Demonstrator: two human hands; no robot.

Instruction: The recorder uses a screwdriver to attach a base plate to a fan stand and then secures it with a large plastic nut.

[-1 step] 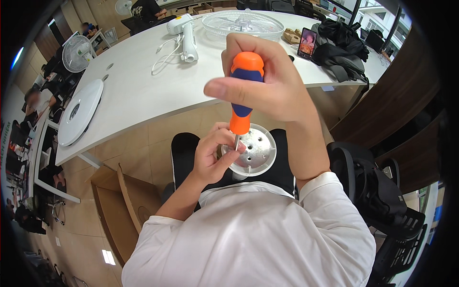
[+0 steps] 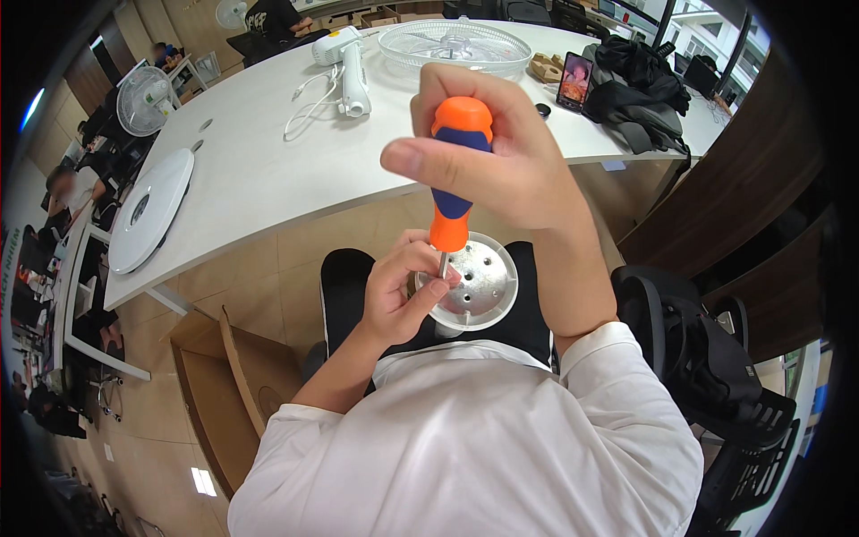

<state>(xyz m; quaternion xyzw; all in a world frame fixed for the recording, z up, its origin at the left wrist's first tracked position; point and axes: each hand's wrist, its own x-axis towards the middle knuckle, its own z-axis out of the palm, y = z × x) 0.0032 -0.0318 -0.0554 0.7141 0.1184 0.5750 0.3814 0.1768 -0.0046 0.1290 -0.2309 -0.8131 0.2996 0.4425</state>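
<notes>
My right hand (image 2: 528, 183) is wrapped round the orange and blue handle of a screwdriver (image 2: 464, 139), its thumb stretched across the grip. The screwdriver stands nearly upright, shaft down, over a round white part with a silvery metal plate (image 2: 486, 285) that has several holes. This part rests between my thighs. At the plate's left edge my left hand (image 2: 394, 291) is closed, thumb and fingers pinched about the lower end of the shaft. The fingers hide the screwdriver's tip, and I cannot tell whether a screw is there.
Across the white table (image 2: 268, 179) lie a round white base (image 2: 165, 201), a white fan body (image 2: 352, 85) with a cord, and a fan grille (image 2: 429, 63). A phone (image 2: 574, 80) stands beside a dark bag (image 2: 631, 98). An open cardboard box (image 2: 210, 376) sits on the floor at left.
My right hand has shifted very slightly left, showing more of a small dark round thing on the table. The grip on the screwdriver is the same.
</notes>
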